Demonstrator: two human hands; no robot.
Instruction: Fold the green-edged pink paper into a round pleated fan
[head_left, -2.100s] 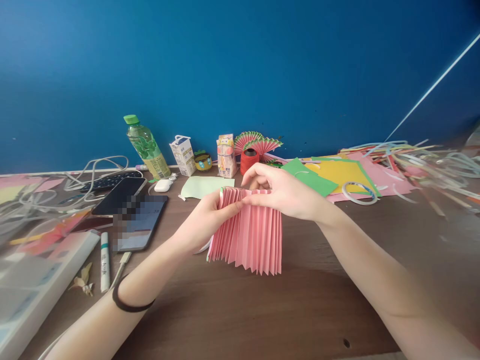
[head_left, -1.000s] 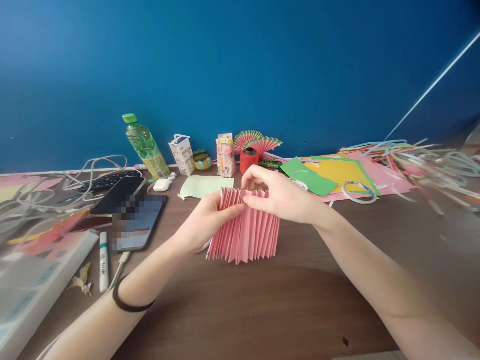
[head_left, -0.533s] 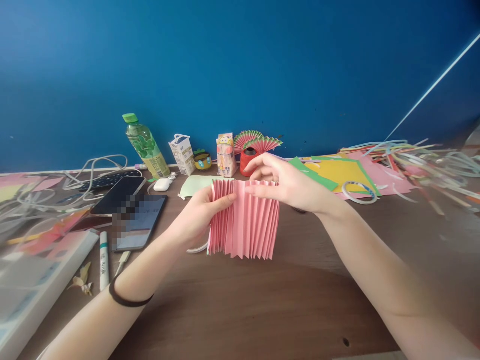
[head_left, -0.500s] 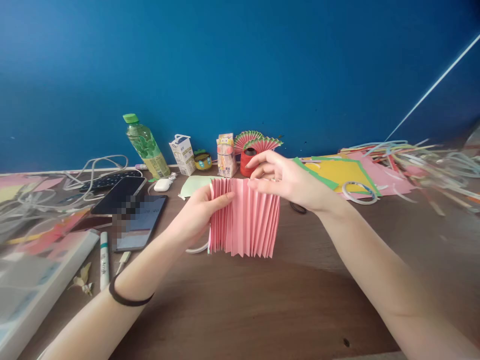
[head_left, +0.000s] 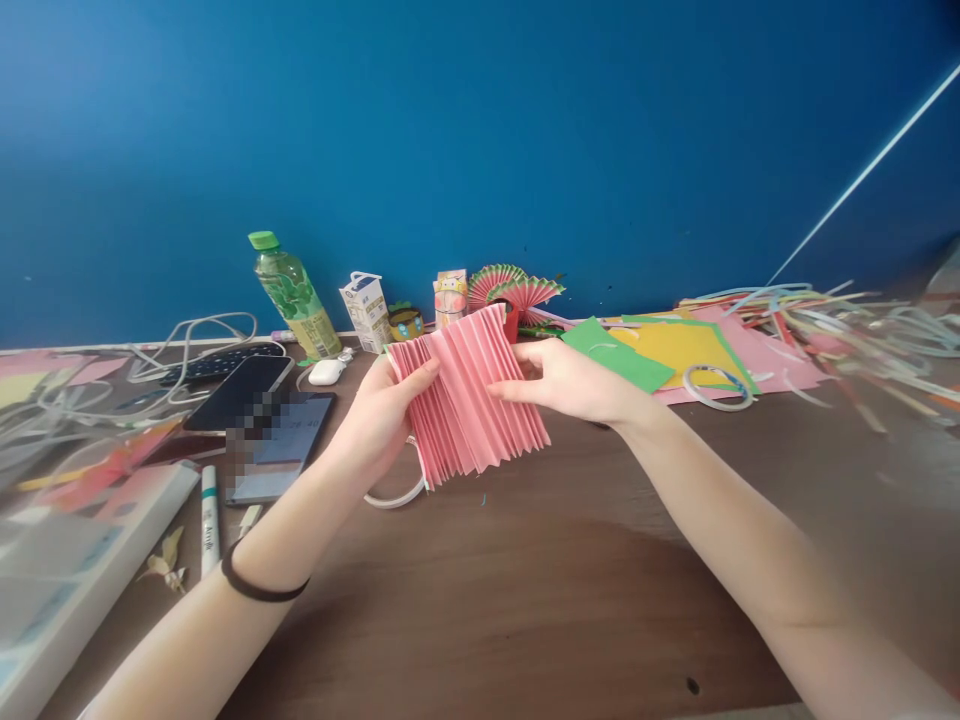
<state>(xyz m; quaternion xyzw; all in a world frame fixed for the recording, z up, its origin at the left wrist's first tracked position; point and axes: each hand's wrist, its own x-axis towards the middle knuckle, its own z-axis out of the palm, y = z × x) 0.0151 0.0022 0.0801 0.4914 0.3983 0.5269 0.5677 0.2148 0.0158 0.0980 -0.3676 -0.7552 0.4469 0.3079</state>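
Over the middle of the bench (head_left: 525,600), a pleated pink paper (head_left: 476,405) is held tilted. Its left side is pinched between the fingers (head_left: 421,380) of the left hand (head_left: 384,405); its right side is pinched likewise by the right hand (head_left: 574,382). Along the back edge, a green-capped bottle (head_left: 294,300), a carton (head_left: 366,312) and pleated fans (head_left: 531,293) are lined up.
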